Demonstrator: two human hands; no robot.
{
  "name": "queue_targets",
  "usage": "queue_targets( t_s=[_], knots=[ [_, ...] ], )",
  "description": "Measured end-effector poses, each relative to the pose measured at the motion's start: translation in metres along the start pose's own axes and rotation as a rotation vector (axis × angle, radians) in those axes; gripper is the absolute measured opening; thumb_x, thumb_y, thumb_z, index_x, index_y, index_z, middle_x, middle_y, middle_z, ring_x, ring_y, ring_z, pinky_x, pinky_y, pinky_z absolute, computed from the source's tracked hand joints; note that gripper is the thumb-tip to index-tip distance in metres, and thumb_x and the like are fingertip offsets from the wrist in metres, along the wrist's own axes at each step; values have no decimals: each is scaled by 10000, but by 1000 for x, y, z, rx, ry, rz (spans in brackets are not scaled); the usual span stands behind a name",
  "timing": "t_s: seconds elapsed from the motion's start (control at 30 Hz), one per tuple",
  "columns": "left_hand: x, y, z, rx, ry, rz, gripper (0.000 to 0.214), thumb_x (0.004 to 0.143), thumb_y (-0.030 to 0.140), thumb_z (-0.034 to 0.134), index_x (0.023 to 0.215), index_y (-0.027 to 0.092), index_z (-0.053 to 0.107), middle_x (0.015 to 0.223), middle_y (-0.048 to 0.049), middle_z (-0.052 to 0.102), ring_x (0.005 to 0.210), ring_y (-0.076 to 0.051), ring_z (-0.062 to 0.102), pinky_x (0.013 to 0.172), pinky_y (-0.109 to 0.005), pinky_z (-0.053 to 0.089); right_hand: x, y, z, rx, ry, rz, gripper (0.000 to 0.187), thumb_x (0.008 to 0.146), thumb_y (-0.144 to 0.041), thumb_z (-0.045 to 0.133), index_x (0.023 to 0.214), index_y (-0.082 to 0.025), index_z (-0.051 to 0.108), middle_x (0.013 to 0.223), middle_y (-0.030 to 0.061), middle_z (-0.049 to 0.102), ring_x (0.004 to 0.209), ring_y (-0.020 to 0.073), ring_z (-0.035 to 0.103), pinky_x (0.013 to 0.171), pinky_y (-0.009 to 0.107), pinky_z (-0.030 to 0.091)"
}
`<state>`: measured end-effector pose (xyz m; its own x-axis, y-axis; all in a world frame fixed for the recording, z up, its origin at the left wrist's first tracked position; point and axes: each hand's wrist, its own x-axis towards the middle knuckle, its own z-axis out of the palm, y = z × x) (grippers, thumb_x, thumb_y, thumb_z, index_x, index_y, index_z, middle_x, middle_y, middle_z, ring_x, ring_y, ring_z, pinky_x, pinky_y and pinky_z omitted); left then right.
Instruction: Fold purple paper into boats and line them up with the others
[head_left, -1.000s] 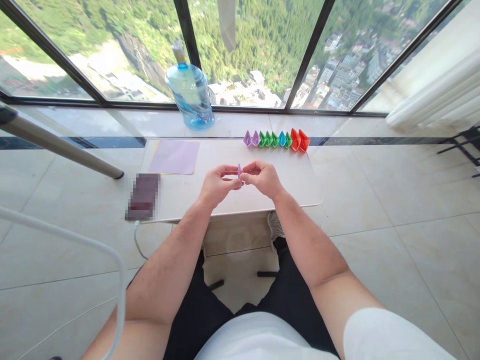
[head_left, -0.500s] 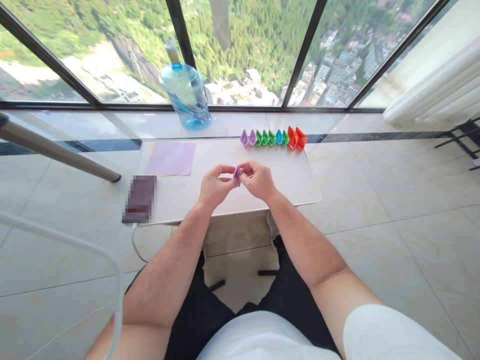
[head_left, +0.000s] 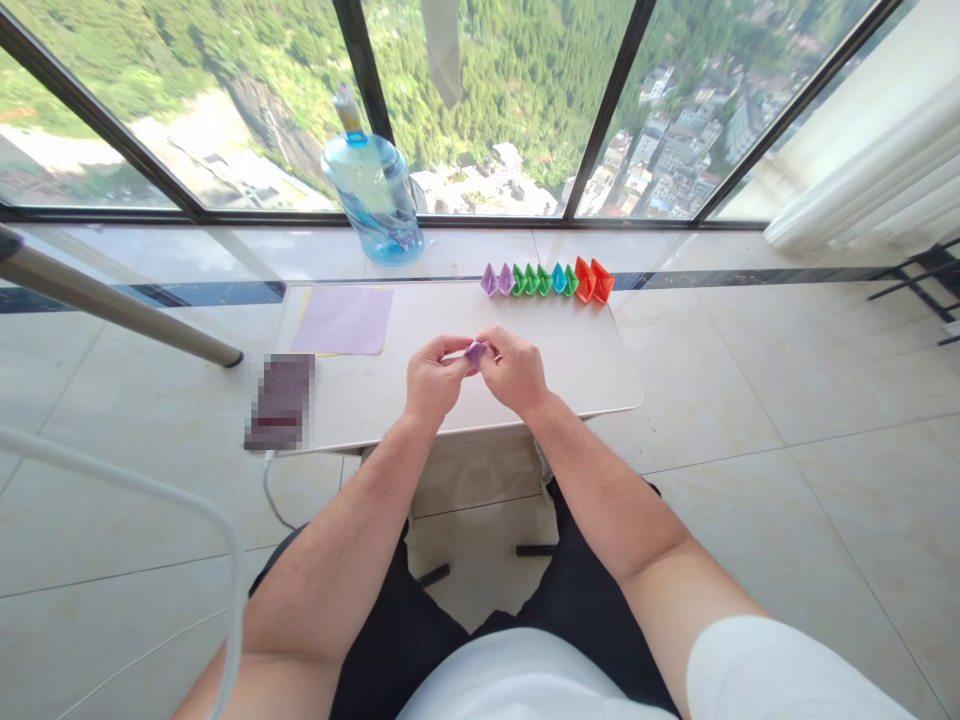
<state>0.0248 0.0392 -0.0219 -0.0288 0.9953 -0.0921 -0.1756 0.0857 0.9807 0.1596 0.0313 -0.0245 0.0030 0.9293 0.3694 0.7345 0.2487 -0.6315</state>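
Note:
Both hands meet over the middle of a small white table (head_left: 570,375). My left hand (head_left: 433,378) and my right hand (head_left: 514,371) each pinch one side of a small folded purple paper piece (head_left: 475,351), held just above the tabletop. Most of the piece is hidden by my fingers. A row of several finished folded paper shapes (head_left: 546,279), purple, green, blue and orange, stands along the table's far edge. A flat stack of purple sheets (head_left: 343,320) lies at the far left of the table.
A dark blurred rectangular object (head_left: 280,402) lies at the table's left front corner. A large blue water bottle (head_left: 373,193) stands on the sill by the window. A metal pole (head_left: 112,300) slants in from the left. A white tube (head_left: 150,495) curves at lower left.
The purple piece was held upright between my fingertips; now it is turned flatter and lower, with both hands closed more tightly around it.

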Motion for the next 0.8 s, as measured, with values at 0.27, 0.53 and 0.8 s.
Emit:
queue_targets(
  t_s=[0.27,0.53,0.8],
  knots=[
    [0,5,-3,-163,-8,-51,306,582,281,855,834,160,733,810,-33,738,806,-183,705,837,-386,601,6,6,5,393,39,98,203,819,-163,539,857,-227,728,837,-12,754,771,157,689,747,271,539],
    [5,2,-7,-100,-3,24,509,524,276,910,954,176,657,914,-35,734,874,-198,713,835,-363,573,8,-2,-3,585,-38,211,188,748,-231,634,905,-208,734,960,29,769,907,186,699,734,286,568],
    [5,-2,-7,7,-54,93,463,548,401,917,869,176,672,837,-26,736,790,-181,690,790,-350,565,9,-1,-4,606,-71,239,204,740,-365,758,851,-193,749,803,24,749,762,170,668,721,308,560]
  ],
)
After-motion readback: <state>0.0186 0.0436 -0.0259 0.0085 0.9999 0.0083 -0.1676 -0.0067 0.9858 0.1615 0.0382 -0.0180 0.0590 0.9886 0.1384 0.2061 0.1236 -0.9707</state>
